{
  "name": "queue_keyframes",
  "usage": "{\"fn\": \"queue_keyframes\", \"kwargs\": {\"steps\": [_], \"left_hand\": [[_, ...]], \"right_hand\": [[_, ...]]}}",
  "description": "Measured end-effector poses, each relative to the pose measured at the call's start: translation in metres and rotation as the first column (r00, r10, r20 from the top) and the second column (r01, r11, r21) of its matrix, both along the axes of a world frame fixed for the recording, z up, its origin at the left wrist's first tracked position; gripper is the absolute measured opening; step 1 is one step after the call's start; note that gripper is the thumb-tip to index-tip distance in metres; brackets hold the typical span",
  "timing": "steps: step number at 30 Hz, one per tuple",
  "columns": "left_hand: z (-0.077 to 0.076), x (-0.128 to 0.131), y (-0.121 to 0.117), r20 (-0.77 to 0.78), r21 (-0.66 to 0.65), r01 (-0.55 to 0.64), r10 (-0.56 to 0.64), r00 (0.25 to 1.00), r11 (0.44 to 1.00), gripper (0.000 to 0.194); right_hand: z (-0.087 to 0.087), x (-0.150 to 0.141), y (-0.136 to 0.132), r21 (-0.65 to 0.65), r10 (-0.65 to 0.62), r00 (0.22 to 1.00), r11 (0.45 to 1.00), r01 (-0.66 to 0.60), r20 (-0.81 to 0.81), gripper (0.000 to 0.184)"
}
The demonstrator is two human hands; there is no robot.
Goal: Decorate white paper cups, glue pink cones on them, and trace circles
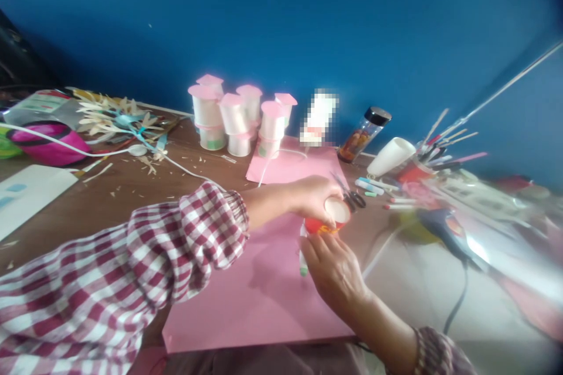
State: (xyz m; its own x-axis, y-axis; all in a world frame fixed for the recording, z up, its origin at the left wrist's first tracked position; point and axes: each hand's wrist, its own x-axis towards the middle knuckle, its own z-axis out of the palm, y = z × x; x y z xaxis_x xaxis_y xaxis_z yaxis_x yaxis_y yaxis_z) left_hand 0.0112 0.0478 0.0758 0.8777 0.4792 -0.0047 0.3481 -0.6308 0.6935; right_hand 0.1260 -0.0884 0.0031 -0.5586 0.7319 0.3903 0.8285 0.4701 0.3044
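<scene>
A red paper cup [313, 225] with yellow marks is tilted over the pink sheet [264, 304], its round white end facing up. My left hand [317, 196] reaches across and is closed round the cup's upper side. From below, my right hand [336, 266] presses its fingers against the lower side. Those fingers cover part of the cup. A marker with a green end [303, 266] shows beside my right hand, partly hidden by it. Behind the cup lies a pair of scissors [355, 198].
Stacked white cups with pink tops [237, 114] stand at the back. A glass bottle [364, 135], a white cup [391, 156] and markers [368, 186] are at the right, near a glue gun [446, 231]. Thin wooden strips [114, 117] and a white cable [185, 170] lie left.
</scene>
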Motion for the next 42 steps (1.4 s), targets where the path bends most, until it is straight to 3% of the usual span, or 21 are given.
{"fn": "queue_keyframes", "kwargs": {"steps": [5,23,42], "left_hand": [[-0.007,0.0,0.003,0.04,-0.037,0.007,-0.006,0.999,0.999,0.046],[-0.006,0.002,0.001,0.023,-0.017,-0.037,0.037,0.999,0.999,0.047],[0.001,0.002,-0.004,-0.048,-0.064,-0.092,0.089,0.995,0.994,0.053]], "right_hand": [[0.0,0.005,-0.005,-0.029,0.027,0.999,0.999,-0.029,-0.039,0.019],[0.0,0.035,-0.028,-0.232,0.007,0.984,0.971,-0.05,-0.18,0.014],[-0.003,0.06,-0.035,-0.18,-0.02,0.958,0.983,-0.033,-0.287,0.01]]}}
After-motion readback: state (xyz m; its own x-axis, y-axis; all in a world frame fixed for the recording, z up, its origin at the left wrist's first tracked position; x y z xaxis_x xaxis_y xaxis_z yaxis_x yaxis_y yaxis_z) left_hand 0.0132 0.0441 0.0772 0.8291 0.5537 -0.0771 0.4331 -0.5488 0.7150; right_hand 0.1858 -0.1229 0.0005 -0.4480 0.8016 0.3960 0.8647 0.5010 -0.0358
